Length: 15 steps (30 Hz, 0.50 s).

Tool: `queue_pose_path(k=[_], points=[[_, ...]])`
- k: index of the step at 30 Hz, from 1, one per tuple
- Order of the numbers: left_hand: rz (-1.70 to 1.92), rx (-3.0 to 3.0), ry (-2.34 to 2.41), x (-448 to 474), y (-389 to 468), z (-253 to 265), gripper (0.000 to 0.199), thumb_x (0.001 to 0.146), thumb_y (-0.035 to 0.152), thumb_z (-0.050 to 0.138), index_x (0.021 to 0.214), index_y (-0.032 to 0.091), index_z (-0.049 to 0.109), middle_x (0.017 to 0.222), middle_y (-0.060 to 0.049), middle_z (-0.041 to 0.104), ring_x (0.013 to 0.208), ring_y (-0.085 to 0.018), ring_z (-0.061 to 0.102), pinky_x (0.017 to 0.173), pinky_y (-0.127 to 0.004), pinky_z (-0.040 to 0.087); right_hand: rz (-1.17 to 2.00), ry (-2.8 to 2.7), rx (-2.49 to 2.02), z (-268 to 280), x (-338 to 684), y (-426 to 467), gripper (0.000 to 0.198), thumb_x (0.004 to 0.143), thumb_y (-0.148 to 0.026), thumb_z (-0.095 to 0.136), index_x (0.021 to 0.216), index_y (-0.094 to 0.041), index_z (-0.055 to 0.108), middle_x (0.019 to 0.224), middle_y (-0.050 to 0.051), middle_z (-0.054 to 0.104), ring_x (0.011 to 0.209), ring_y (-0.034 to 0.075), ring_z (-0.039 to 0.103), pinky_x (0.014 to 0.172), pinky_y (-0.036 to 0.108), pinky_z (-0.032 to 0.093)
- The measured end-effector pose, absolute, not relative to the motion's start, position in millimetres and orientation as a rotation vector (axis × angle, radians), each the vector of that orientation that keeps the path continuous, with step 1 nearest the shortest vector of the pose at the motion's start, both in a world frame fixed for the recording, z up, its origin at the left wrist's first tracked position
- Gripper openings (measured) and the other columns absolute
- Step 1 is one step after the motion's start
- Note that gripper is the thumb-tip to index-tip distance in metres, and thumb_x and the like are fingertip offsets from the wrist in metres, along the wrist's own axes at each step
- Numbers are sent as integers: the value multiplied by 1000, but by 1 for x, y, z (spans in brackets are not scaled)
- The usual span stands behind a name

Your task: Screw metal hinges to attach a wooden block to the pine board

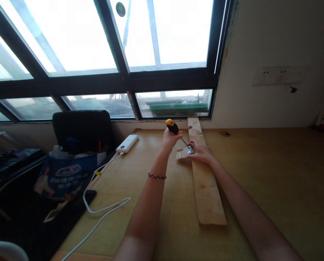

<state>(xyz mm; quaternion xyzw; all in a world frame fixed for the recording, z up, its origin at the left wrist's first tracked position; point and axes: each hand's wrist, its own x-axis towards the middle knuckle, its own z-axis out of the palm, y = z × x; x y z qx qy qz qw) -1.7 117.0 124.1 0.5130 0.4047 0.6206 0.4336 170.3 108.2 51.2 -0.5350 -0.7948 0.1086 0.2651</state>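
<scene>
My left hand (170, 139) is closed around a screwdriver (173, 127) with a yellow and black handle. Its shaft slants down to the right, and the tip meets a small shiny metal piece, which looks like a hinge (190, 149). With its fingers bent around that metal piece, my right hand (201, 152) grips it against the wood. A short wood piece (181, 153) sticks out to the left beneath it. The long wooden board (207, 195) runs from the window wall toward me under my right hand. Any screw at the tip is too small to make out.
A white power bank (127, 144) with a white cable (107, 214) lies at the table's left edge. Beyond that edge stand a black chair (82, 127) and a blue bag (66, 177). The window wall bounds the table (260, 188) at the back.
</scene>
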Motion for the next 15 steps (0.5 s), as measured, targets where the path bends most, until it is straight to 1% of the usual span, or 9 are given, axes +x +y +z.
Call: queue_pose_path(k=[3, 6, 11, 15], points=[[1563, 1306, 1081, 0, 116, 124, 39, 44, 19, 78, 73, 15, 52, 54, 4, 54, 67, -20, 62, 61, -30, 47, 288, -2147, -1444, 51, 171, 108, 72, 59, -50, 71, 122, -27, 43, 113, 3, 63, 98, 27, 61, 76, 34, 46], [1575, 1313, 1091, -1, 115, 125, 41, 44, 23, 80, 73, 15, 52, 57, 3, 57, 66, -20, 62, 62, -30, 47, 285, -2159, -1451, 52, 171, 108, 72, 59, -50, 71, 122, -27, 43, 112, 3, 64, 97, 26, 61, 76, 33, 46], [1460, 1275, 997, -7, 111, 131, 39, 42, 17, 79, 73, 13, 55, 73, -5, 66, 71, -20, 62, 70, -35, 48, 277, -2166, -1482, 53, 170, 107, 74, 60, -53, 69, 123, -27, 41, 113, 2, 63, 99, 26, 61, 78, 34, 46], [1325, 1176, 834, -14, 108, 134, 47, 42, 8, 76, 85, 12, 58, 85, -8, 68, 84, -23, 63, 79, -39, 46, 278, -2164, -1488, 52, 170, 108, 70, 60, -55, 68, 120, -27, 45, 113, 1, 63, 96, 26, 62, 78, 35, 47]])
